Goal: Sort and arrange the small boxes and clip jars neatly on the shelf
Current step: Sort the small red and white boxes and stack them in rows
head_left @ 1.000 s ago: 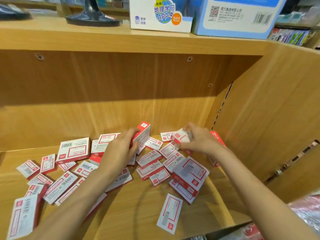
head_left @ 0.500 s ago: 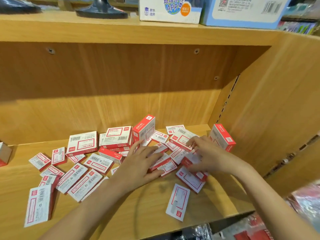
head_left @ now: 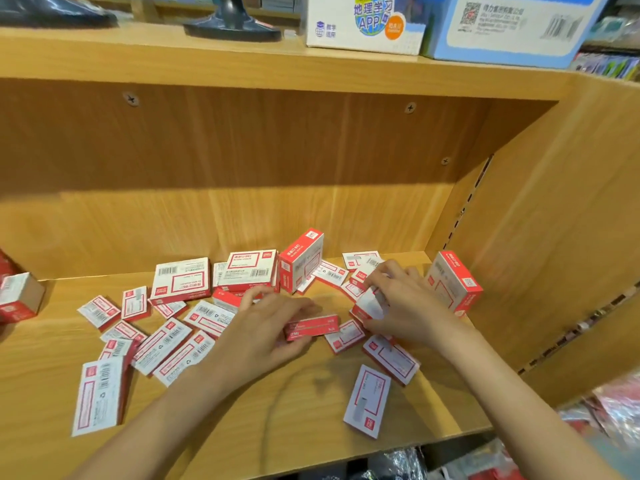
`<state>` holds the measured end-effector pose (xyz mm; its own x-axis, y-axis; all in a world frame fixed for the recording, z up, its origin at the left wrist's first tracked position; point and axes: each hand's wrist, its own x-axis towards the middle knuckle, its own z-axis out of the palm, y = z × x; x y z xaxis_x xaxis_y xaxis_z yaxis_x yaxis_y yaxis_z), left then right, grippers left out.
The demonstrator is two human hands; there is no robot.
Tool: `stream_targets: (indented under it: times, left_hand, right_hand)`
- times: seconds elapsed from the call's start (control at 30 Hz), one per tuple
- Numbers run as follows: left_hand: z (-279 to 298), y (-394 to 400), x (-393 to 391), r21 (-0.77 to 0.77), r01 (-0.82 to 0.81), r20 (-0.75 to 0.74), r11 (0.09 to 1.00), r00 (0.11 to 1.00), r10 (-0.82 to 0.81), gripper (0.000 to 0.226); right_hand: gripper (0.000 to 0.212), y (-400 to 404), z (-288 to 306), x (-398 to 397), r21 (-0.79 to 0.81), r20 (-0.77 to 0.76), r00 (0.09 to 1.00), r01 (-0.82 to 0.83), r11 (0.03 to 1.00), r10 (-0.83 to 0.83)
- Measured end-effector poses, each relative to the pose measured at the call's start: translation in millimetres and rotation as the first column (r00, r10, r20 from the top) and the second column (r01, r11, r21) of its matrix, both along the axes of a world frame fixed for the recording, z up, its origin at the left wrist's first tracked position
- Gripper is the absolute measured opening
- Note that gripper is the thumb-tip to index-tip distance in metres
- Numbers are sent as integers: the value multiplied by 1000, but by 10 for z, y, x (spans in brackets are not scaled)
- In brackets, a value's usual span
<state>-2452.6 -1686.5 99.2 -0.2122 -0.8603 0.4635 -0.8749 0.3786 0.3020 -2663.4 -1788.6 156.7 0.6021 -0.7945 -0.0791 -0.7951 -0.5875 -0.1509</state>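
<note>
Your left grip (head_left: 273,327) pinches a slim red box (head_left: 311,327), your right grip (head_left: 405,306) closes on a small box (head_left: 369,301) (gathering step); next, stack them squarely on the shelf (head_left: 242,427).

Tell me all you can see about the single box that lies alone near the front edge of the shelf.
The lone box is small, flat and looks like cardboard. Its white top face carries a red border frame, a grey picture and a red logo square at the near end. It lies flat on the wooden shelf, turned slightly askew, apart from the other boxes. Neither hand touches it.
</note>
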Motion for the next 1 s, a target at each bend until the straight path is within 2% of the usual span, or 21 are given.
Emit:
stream_targets:
  times: [0.1, 0.2, 0.27, 0.33, 0.47, 0.57, 0.67, 0.77, 0.9, 1.0]
  left_hand:
    - [-31, 67, 187, -28, -93, -44, 995, 995, 92, 39]
    - [-71, 88, 453, -60, -347, -79, 936, 936, 342, 47]
    - [-33, 70, 616, 79, -470, -107, 879, 873, 476, 64]
    - [35, 30, 698, 275, -475, -90, 836, 853, 514, 84]
    - [138, -82, 546, 415, -537, 46, 734, 819, 572, 103]
    - [73, -167, 356, 409, -617, 107, 672, 764, 637, 94]
    - [38, -232, 271, 320, -692, 79, 647, 700, 710, 80]
    - [55, -296, 198, 305, -724, 71, 619, 665, 743, 73]
    - [82, -308, 242, 275, -716, 103, 642, 686, 720, 71]
    - [86, -183, 383, 191, -682, 168, 706, 731, 661, 57]
  right_hand:
    - [55, -38, -4, 87, 39, -77, 997, -24, 999, 27]
    - [47, -68, 26, 161, 61, 61, 998, -6, 998, 3]
    - [43, -85, 50, 214, 13, 189, 982, -8, 1000, 6]
    - [42, -63, 74, 289, -9, 299, 953, -45, 999, 46]
    - [48, -25, 37, 488, -36, 412, 901, -133, 990, 136]
    - [57, -36, -11, 596, 56, 380, 919, -131, 990, 100]
    - [64, -40, -46, 674, 119, 363, 929, -127, 985, 76]
    - [65, -50, -67, 737, 133, 395, 915, -141, 981, 78]
    - [61, -68, -46, 739, 182, 372, 927, -128, 975, 52]
    - [57, -76, -14, 703, 96, 329, 942, -103, 990, 66]
